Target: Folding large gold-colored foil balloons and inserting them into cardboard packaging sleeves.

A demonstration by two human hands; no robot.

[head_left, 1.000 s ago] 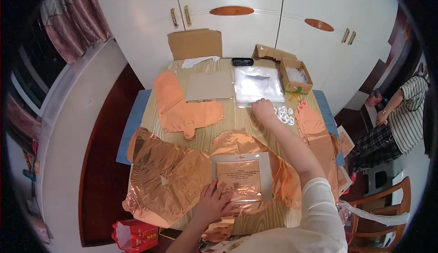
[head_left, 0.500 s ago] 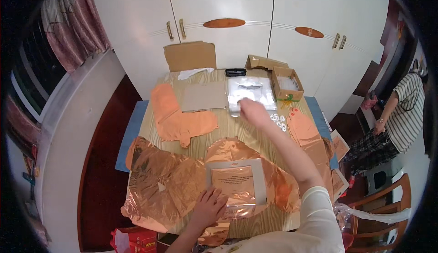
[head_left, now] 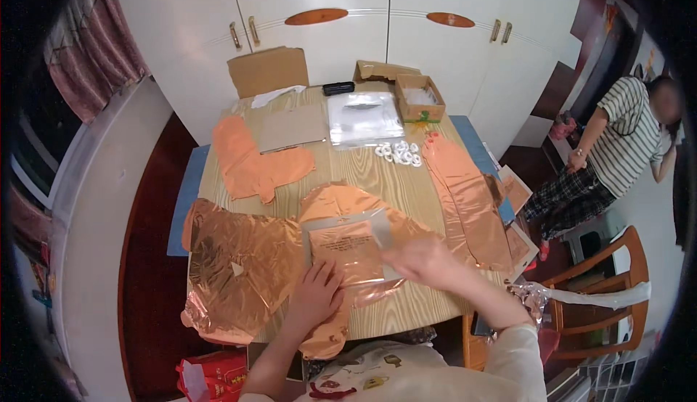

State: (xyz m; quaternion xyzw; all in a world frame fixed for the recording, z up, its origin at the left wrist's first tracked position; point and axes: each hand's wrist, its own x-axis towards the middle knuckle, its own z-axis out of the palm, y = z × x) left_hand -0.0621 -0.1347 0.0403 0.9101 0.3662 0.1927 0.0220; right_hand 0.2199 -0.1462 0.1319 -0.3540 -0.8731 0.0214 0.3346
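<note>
A flat, grey-bordered packet [head_left: 382, 229] with a copper-coloured panel and small print lies at the near middle of the table, over a copper foil balloon [head_left: 334, 197]. My left hand [head_left: 318, 293] rests on its lower left part, fingers stretched out flat. Over the packet's right edge is my right hand [head_left: 423, 260], blurred, its fingers curled in; what they hold, if anything, is hidden. Another crumpled foil balloon [head_left: 243, 271] lies left of the packet. Flat orange pieces lie at the far left [head_left: 254, 162] and along the right [head_left: 465, 199].
Farther back are clear plastic bags [head_left: 363, 120], white rings [head_left: 399, 153], a grey card [head_left: 292, 128], an open cardboard box [head_left: 422, 99] and a black case [head_left: 338, 88]. A wooden chair [head_left: 633, 257] stands at right; behind it is a person in a striped shirt [head_left: 626, 137].
My right hand has drawn back from the plastic bags to the packet's right edge. My left hand stays on the packet. The whole view has shifted, and the person at right is more in view.
</note>
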